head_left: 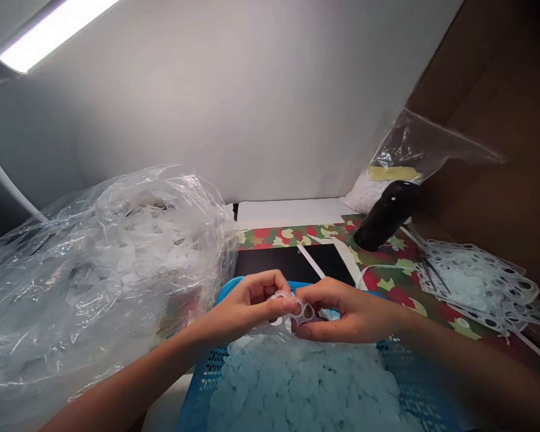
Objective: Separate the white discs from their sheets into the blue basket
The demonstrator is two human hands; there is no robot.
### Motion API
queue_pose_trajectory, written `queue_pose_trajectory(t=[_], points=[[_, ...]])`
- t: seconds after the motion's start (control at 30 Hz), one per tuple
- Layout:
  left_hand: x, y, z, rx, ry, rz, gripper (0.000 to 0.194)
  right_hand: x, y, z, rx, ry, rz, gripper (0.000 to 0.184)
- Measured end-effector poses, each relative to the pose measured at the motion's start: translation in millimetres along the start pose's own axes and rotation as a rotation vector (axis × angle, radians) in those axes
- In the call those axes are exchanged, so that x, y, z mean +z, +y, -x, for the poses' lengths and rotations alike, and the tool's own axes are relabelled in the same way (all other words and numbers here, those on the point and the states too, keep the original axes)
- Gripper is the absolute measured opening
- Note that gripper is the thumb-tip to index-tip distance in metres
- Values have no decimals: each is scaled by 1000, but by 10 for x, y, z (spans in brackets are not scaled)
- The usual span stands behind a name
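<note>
Between my two hands is a translucent plastic sheet with round holes (306, 312). My left hand (252, 306) pinches it with thumb and fingers from the left. My right hand (346, 312) grips its other side, thumb below and fingers above. Both hands are close together above a blue plastic basket (202, 384). Many small, pale, translucent discs (306, 384) fill the basket just under my hands. Part of the sheet is hidden behind my fingers.
A large clear bag (130, 252) of whitish pieces stands left. At right lie a pile of holed sheets (481, 282) and a black cylindrical object (382, 216), with another clear bag (414, 144) behind. A lamp (54, 33) hangs upper left; a brown panel (499, 108) bounds the right.
</note>
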State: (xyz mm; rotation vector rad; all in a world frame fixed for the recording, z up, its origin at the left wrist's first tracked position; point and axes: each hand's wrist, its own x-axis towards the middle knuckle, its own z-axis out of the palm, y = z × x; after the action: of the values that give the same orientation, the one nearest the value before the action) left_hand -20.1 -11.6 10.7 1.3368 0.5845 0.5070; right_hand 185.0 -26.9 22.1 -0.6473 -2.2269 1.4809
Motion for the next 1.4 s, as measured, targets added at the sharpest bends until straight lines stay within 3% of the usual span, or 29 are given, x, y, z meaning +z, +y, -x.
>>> queue_pose_trajectory(t=[0.67,1.1,1.4], points=[[67,33,10,18,-3,-142,22,-7,28,9,-4,-25,7,12],[65,13,-12,134,85,37,16,-14,29,15,47,43,-45,15],[47,-13,-9,101,15,105,17,-22,-8,16,78,26,-173,15]])
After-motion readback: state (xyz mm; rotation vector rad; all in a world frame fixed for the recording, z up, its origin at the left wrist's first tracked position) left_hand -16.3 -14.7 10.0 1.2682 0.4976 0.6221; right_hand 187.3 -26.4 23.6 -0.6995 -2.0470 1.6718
